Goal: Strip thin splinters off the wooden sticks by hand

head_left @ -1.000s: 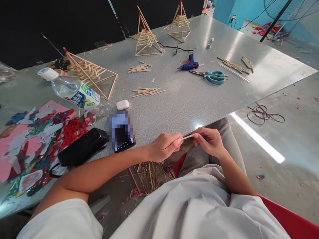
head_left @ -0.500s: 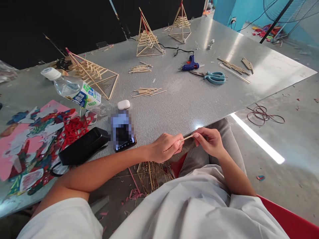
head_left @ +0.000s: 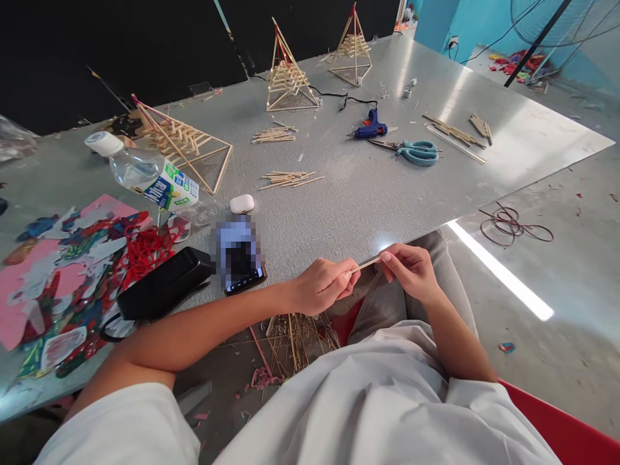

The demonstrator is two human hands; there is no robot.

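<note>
A thin wooden stick stretches between my two hands just off the table's front edge, above my lap. My left hand is closed in a fist around one end. At the other end, the thumb and fingertips of my right hand pinch the stick. Both tips are hidden inside the fingers. On the table beyond lie a small pile of cut sticks and a second pile behind it.
Stick pyramids stand at the back. A blue glue gun, scissors and longer sticks lie to the right. Leftward are a phone, earbud case, black case, tilted bottle and red string.
My right hand has shifted slightly to the right, and a little more of the stick shows between my hands. My left hand stays almost in place.
</note>
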